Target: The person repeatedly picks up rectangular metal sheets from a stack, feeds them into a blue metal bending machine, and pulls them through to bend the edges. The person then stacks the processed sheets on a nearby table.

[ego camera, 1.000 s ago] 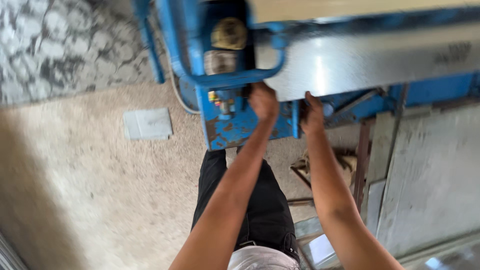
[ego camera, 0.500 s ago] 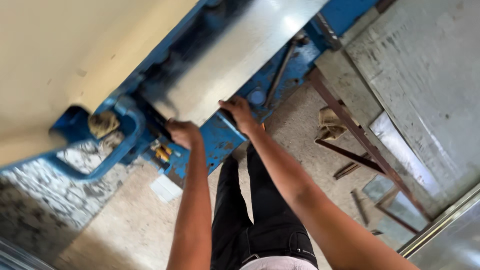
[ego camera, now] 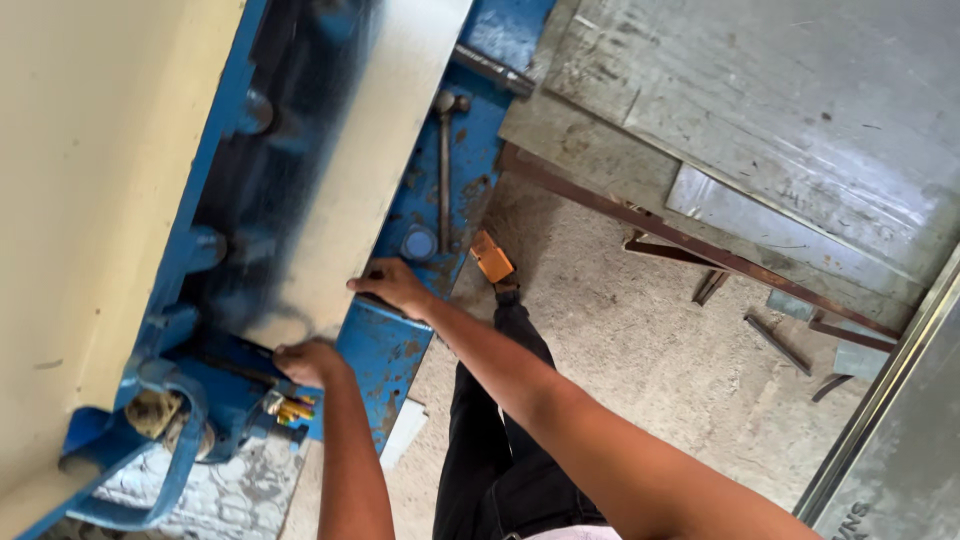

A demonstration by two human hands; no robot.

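A shiny metal sheet (ego camera: 370,150) lies in a blue sheet-metal machine (ego camera: 440,200) with a cream upper body (ego camera: 100,200). My left hand (ego camera: 308,362) grips the sheet's near corner by the machine's blue end bracket (ego camera: 170,450). My right hand (ego camera: 395,287) holds the sheet's near edge a little further along, fingers curled over it. Both arms reach forward from the bottom of the view. My black trousers (ego camera: 500,440) and an orange shoe (ego camera: 492,258) show below, close to the machine's base.
Large grey metal sheets (ego camera: 780,110) lean at the upper right over a rusty angle-iron frame (ego camera: 680,240). Metal offcuts (ego camera: 780,345) lie on the concrete floor. A shiny panel (ego camera: 890,440) stands at the lower right. A white scrap (ego camera: 405,432) lies by the machine.
The view has swung and come closer. Both hands have stayed on the sheet's near edge, now spread a little further apart along it.
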